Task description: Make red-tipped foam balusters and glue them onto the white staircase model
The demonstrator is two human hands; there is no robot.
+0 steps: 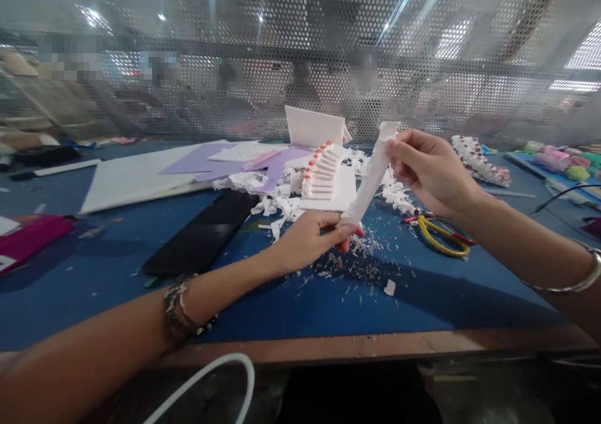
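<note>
A white paper strip is stretched at a slant between my two hands above the table. My left hand pinches its lower end, and my right hand pinches it near the upper end. Just behind my left hand lies a white board carrying a row of small white sticks with red tips. Crumpled white paper scraps are heaped around that board. Below my hands, tiny white shreds are scattered over the blue table top.
Scissors with yellow handles lie right of centre. A black phone-like slab rests at left, near purple sheets and a large white board. A magenta item sits far left. Colourful pompoms are far right. Perforated metal stands behind.
</note>
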